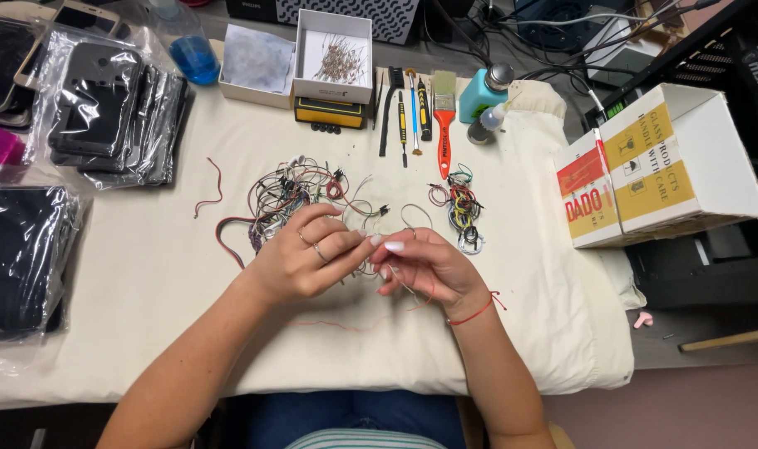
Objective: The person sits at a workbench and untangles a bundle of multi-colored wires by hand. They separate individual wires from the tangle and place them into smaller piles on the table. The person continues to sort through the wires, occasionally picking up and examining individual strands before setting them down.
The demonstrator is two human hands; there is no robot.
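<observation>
Both hands met over the cream cloth-covered desk point(146, 274). The left hand point(304, 262) and right hand point(424, 264) each had their grip pressed together, pinching a thin pale wire point(377, 254) between the fingertips. Just behind lay a tangled heap of coloured wires point(291, 195); a smaller coiled multicoloured wire bundle point(462, 208) sat near the right.

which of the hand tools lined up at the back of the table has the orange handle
The flat paintbrush, at the right end of the tool row. Its handle is bright orange and its bristles wide and pale; the slimmer tools to its left have black, yellow or blue handles.
</observation>
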